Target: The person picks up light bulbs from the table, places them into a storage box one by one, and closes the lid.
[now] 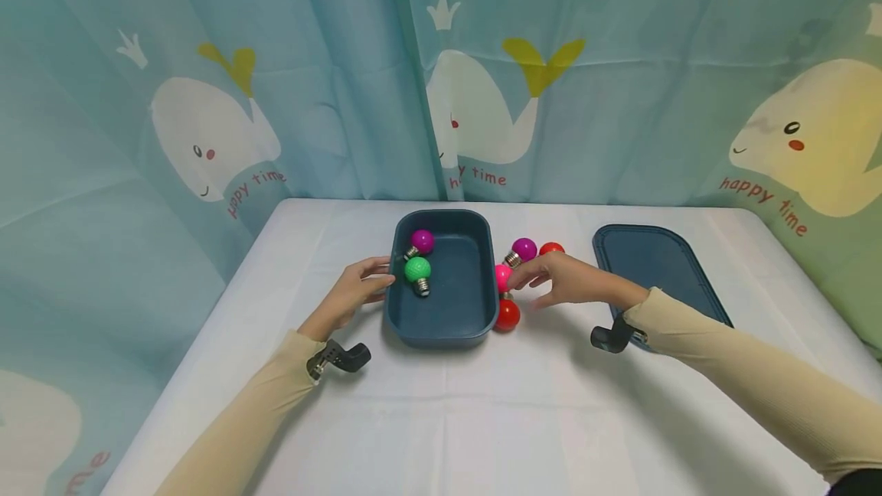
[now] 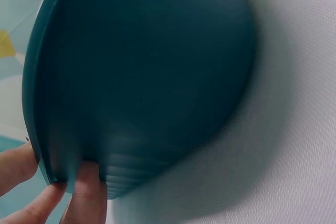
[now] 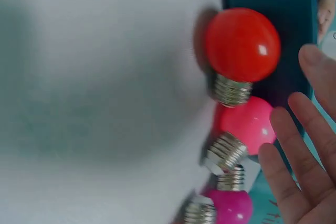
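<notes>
A dark blue box (image 1: 448, 339) stands on the table with a purple light bulb (image 1: 423, 241) and a green light bulb (image 1: 417, 269) inside. At its left side my left hand (image 1: 350, 293) holds the rim, fingertips against the outer wall (image 2: 152, 77). My right hand (image 1: 568, 282) reaches in from the right, fingers spread and fairly straight, fingertips at a pink light bulb (image 3: 248, 124) beside the box. Just in front of that lies a red light bulb (image 3: 242, 44). Behind it are another purple bulb (image 1: 524, 249) and a second red bulb (image 1: 551, 248), partly hidden by the hand.
To the right a dark blue lid (image 1: 648, 255) lies flat, partly under my right forearm. A white cloth (image 1: 441, 419) covers the table. Blue curtains (image 1: 358, 98) with whale prints hang behind the table and at both sides.
</notes>
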`<state>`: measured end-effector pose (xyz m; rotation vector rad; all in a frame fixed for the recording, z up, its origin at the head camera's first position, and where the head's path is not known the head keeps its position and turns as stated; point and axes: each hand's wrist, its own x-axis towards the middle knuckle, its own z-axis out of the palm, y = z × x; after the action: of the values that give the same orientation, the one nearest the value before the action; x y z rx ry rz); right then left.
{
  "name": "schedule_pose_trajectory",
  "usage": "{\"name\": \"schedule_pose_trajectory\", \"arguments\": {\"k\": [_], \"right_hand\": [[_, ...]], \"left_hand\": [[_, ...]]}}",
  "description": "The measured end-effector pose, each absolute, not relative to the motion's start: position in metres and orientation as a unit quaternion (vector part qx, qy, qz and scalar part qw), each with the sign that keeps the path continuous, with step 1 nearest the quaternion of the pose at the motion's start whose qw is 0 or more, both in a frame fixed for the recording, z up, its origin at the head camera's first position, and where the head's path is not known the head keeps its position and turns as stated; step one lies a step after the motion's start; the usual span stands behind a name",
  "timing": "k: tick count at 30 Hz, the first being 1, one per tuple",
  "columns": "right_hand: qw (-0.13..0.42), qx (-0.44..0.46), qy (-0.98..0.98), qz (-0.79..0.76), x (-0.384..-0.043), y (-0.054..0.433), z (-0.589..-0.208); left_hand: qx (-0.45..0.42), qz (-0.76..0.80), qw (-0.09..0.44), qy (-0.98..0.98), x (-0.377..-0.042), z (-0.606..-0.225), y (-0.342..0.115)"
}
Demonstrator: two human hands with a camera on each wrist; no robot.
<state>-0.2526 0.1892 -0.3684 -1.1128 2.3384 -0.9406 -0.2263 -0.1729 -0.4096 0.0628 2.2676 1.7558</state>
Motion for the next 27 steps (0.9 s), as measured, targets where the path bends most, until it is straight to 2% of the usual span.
{"name": "schedule_pose_trajectory", "arguments": {"k": [10,27], "right_hand": [[0.179,-0.396,0.832,-0.345,-0.259,0.187,-0.387],[0.16,-0.424,0.837,-0.307,-0.262,0.181,-0.396]], "left_hand": [[0.02,0.608,0.134,0.782,-0.227,-0.408,-0.173],[0.017,0.607,0.135,0.783,-0.227,-0.411,-0.174]]}}
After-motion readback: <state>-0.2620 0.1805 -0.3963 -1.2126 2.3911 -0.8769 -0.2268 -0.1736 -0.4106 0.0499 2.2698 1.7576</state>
